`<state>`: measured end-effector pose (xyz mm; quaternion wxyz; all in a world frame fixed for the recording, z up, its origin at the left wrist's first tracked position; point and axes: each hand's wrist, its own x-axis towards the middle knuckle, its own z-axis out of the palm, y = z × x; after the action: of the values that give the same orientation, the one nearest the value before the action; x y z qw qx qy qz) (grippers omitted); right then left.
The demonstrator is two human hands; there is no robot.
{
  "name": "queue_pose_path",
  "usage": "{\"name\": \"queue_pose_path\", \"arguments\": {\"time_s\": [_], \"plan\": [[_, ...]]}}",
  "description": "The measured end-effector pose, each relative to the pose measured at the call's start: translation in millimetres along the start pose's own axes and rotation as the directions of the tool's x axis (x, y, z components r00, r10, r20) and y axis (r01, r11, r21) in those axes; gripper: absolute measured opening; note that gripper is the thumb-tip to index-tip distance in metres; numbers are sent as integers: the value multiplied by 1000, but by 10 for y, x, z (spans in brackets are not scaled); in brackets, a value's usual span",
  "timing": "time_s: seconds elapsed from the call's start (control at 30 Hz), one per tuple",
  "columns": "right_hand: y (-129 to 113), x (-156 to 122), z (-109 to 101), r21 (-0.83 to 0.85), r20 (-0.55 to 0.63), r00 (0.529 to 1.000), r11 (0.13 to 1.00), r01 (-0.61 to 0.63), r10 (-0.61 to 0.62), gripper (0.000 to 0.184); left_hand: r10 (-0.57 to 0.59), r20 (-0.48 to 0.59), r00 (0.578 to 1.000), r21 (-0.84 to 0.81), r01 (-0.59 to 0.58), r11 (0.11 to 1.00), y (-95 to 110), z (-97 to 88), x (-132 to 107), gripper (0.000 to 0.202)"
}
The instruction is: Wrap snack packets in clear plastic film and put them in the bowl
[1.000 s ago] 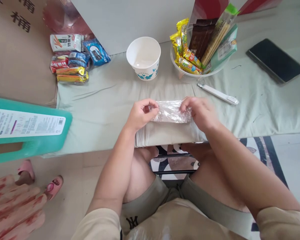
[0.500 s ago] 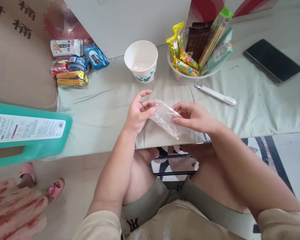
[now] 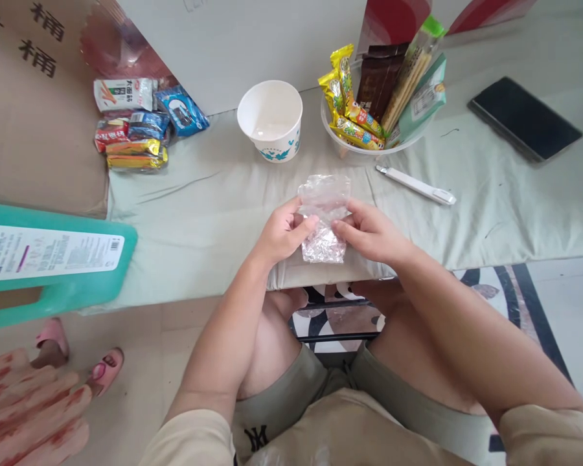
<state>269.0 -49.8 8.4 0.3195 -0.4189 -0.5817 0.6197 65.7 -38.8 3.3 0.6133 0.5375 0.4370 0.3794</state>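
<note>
A crinkled clear plastic wrapper (image 3: pixel 323 217) stands upright between both my hands, just above the near edge of the low table covered in pale green cloth (image 3: pixel 199 213). My left hand (image 3: pixel 284 234) pinches its left side with thumb and fingers closed. My right hand (image 3: pixel 369 232) pinches its right side. What is inside the wrapper I cannot make out.
Behind the hands stand a white paper cup (image 3: pixel 271 120) and a clear bowl of snack packets (image 3: pixel 376 90). A white pen-shaped tool (image 3: pixel 415 185) and a dark phone (image 3: pixel 525 118) lie to the right. Snack packs (image 3: pixel 138 123) are piled at the back left; a teal stool (image 3: pixel 53 259) is at the left.
The wrapper lay flat and wide between my hands; it was turned and now stands on end, and both hands have drawn closer together around it.
</note>
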Motion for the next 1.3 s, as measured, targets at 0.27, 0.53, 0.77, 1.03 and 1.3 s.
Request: {"name": "queue_pose_path", "arguments": {"time_s": [0.27, 0.53, 0.77, 1.03, 1.3], "plan": [[-57, 8, 28, 226, -161, 980, 963, 150, -115, 15, -26, 67, 997, -275, 43, 960, 113, -62, -6, 27], [39, 91, 140, 130, -263, 959, 981, 142, -104, 56, -82, -196, 977, -163, 50, 985, 44, 51, -106, 49], [31, 171, 101, 106, -296, 950, 985, 136, -100, 37, 590, -498, 636, 623, -211, 753, 540, -144, -16, 17], [-72, 324, 117, 185, -224, 972, 976, 116, -73, 31, 112, -199, 974, 978, 190, 83, 1299, -366, 1275, 20], [-125, 390, 133, 185, -221, 975, 981, 61, -18, 27, -494, -246, 834, 962, 274, -17, 1229, -429, 1760, 4]]}}
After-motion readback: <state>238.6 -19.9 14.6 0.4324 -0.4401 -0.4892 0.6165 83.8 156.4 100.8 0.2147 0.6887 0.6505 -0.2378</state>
